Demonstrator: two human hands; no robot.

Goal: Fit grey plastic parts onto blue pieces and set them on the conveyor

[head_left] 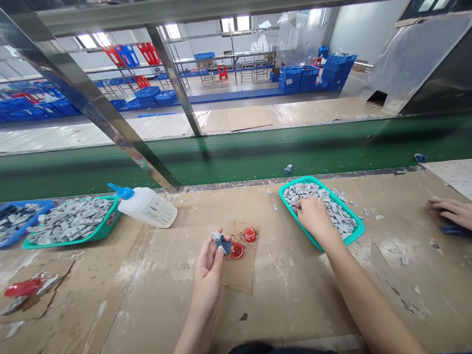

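My left hand (209,263) is closed on a small dark-blue and grey plastic part (221,243), held up just left of two small red caps. One red cap (237,250) looks like an open cup with dark red inside; the other red cap (250,234) sits beyond it. Both rest on a cardboard piece (238,278) among reddish crumbs. My right hand (313,219) reaches into a green basket (359,228) of small grey plastic pieces (341,216). Its fingers are curled together at the pieces, and what lies between the fingertips is hidden.
A white squeeze bottle (149,206) with a blue nozzle lies left, near another green basket (106,228) of grey pieces and a blue basket (16,238). Beyond runs a green conveyor belt (243,160) carrying blue-grey parts. Another person's hand (455,212) is at far right. A metal post (121,132) slants left.
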